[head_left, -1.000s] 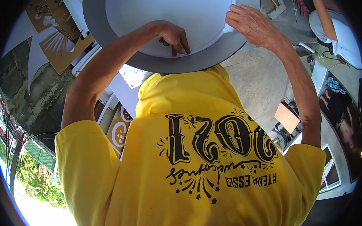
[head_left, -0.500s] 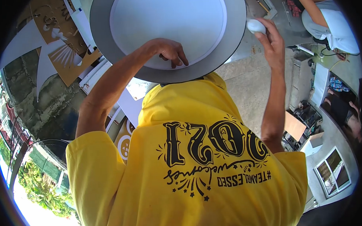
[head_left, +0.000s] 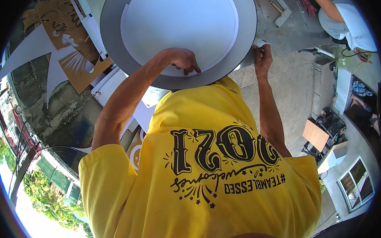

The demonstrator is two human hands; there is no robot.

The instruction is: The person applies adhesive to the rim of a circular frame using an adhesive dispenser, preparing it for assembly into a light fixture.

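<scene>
A large round panel (head_left: 179, 31) with a pale inner disc and a wide grey rim (head_left: 113, 42) lies in front of my yellow shirt. My left hand (head_left: 184, 61) rests on its near inner edge, fingers bent and fingertips at the line between disc and rim. Nothing shows in it. At the panel's right edge, my right hand (head_left: 262, 62) pinches a small white wad (head_left: 259, 42), partly hidden by the fingers.
Brown cut-out boards and white pieces (head_left: 77, 64) lie at the left. A pencil (head_left: 276, 7) and a grey frame piece (head_left: 284, 17) are at the upper right, near a person in a light shirt (head_left: 359, 25). A cardboard piece (head_left: 315, 135) stands at the right.
My right hand has moved left and down to the panel's edge with the white wad. My left hand has shifted slightly, staying at the inner edge.
</scene>
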